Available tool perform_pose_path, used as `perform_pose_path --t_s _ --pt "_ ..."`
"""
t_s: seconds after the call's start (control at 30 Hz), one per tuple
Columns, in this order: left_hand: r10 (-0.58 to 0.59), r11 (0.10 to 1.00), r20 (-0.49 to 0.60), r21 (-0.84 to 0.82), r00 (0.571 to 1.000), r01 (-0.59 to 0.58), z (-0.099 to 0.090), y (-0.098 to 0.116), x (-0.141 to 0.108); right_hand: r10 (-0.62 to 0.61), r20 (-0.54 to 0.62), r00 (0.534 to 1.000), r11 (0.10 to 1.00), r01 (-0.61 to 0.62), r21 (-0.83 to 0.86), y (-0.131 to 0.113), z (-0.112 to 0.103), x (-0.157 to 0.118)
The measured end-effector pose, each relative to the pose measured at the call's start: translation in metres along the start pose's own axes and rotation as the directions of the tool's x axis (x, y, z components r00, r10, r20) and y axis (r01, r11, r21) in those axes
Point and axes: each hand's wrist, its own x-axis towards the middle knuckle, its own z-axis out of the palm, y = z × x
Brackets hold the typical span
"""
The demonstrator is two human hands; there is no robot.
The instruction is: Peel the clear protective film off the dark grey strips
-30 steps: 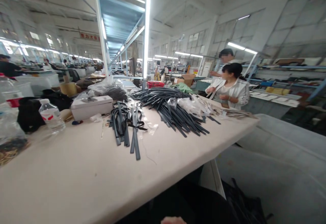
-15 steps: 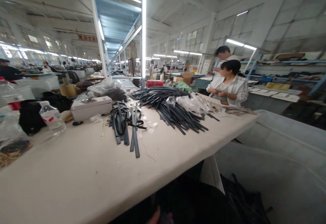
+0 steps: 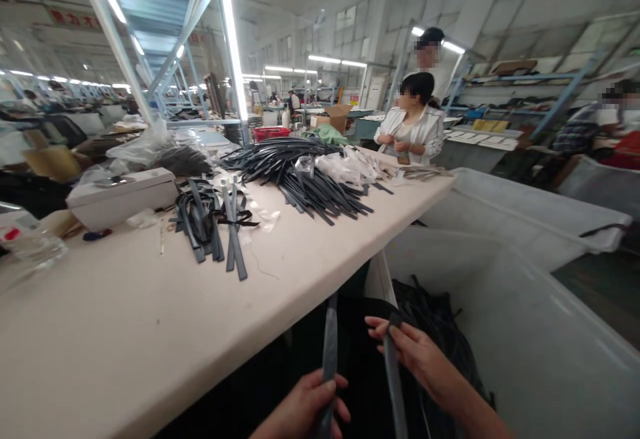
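Observation:
My left hand [image 3: 315,402] grips a dark grey strap [image 3: 330,339] that stands upright between thumb and fingers, below the table's front edge. To its right, my right hand [image 3: 410,346] pinches the top of another grey strap section [image 3: 393,386], which hangs down past the frame's bottom. Whether the two sections belong to one strap cannot be seen. On the table [image 3: 200,319] lie a small bundle of grey straps [image 3: 200,219] and, farther back, a large pile of dark straps [image 3: 305,179] with clear plastic over part of it.
White bins [image 3: 550,306] stand right of the table, with dark straps [image 3: 435,319] in the nearer one. A white box [image 3: 125,196] and plastic bags [image 3: 140,146] are at the left. A person [image 3: 413,122] in a white jacket is beyond the table's far end.
Both hands have come up into view with grey straps, where before only part of a hand showed at the bottom edge. The view has turned right and down.

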Motion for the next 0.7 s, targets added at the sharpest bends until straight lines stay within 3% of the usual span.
perform_pose_path --t_s 0.1,0.23,0.4,0.47,0.53,0.6,0.7 --pt "0.029 0.996 0.107 0.086 0.994 -0.038 0.01 0.003 -0.005 -0.008 0.072 0.997 0.996 0.001 0.088 0.012 0.011 0.022" --pt "0.055 0.983 0.178 0.162 0.983 -0.084 0.014 0.0 -0.006 -0.015 0.126 0.992 0.978 -0.012 0.207 0.018 0.012 0.029" --pt "0.054 0.969 0.159 0.23 0.986 -0.09 0.012 -0.001 -0.006 -0.19 0.078 0.979 0.976 0.18 0.12 0.0 0.016 0.033" --pt "0.097 0.952 0.129 0.278 0.987 -0.13 0.018 0.017 -0.011 -0.243 0.032 0.97 0.97 0.242 0.03 -0.013 0.026 0.032" --pt "0.24 0.911 0.112 0.318 0.964 -0.263 0.029 0.046 -0.017 -0.305 0.011 0.952 0.951 0.305 -0.053 -0.027 0.042 0.026" --pt "0.395 0.847 0.095 0.348 0.914 -0.402 0.039 0.074 -0.024 -0.403 0.056 0.913 0.902 0.407 -0.141 -0.04 0.063 0.016" --pt "0.512 0.756 0.01 0.469 0.859 -0.457 0.042 0.098 -0.032 -0.527 0.19 0.828 0.818 0.555 -0.152 -0.054 0.093 -0.001"
